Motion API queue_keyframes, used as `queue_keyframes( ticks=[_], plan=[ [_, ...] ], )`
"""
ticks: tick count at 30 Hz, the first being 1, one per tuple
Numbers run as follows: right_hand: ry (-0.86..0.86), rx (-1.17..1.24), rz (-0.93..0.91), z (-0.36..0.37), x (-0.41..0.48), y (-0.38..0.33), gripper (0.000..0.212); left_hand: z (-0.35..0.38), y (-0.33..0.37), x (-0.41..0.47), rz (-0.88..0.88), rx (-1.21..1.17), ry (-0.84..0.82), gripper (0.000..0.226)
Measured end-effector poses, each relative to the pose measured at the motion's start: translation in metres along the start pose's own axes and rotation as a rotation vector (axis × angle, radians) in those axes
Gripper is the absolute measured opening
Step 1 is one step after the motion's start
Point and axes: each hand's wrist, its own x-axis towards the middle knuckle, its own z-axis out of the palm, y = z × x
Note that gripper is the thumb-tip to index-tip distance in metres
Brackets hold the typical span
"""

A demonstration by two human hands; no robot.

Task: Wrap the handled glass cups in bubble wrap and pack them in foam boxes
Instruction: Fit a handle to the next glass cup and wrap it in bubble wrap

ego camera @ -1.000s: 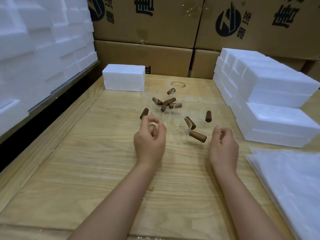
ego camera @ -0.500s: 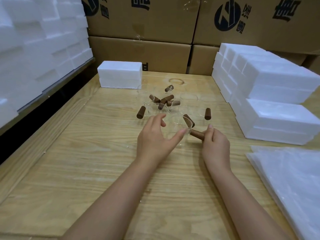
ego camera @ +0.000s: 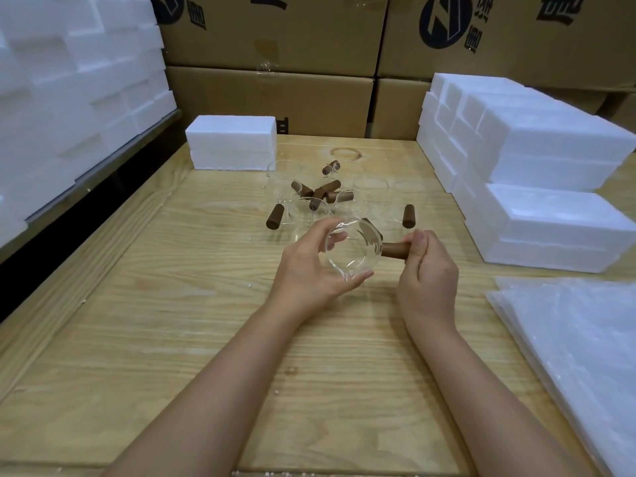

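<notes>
Cardboard cartons [ego camera: 268, 98] stacked behind a wooden table [ego camera: 172, 321].

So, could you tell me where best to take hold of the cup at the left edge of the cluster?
By its brown handle, from the near left: it juts out that way, clear of the other cups, while the rest of it sits crowded among them.
</notes>
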Motion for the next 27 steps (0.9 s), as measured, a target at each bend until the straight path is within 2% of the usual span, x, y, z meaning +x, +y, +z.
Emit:
queue_keyframes(
  ticks=[3,9,14,18,22,27],
  plan=[
    [-0.002,0.055,0.065,0.000,-0.001,-0.004,0.032,0.002,-0.003,0.001,0.017,0.019,-0.010,0.073],
    [-0.007,0.261,0.315,0.010,-0.010,-0.019,0.022,0.004,-0.009,0.001,0.049,0.075,-0.081,0.066],
    [-0.034,0.268,0.458,0.014,-0.011,-0.026,0.034,0.006,-0.012,0.002,0.114,0.095,-0.122,0.064],
    [-0.111,0.221,0.544,0.013,-0.010,-0.034,0.054,0.005,-0.011,-0.001,0.128,0.115,-0.164,0.057],
    [-0.256,0.110,0.534,0.011,-0.011,-0.039,0.068,0.005,-0.012,0.000,0.096,0.096,-0.153,0.061],
    [-0.365,0.033,0.385,0.006,-0.013,-0.038,0.080,0.004,-0.013,0.002,0.030,0.032,-0.135,0.066]
  ],
)
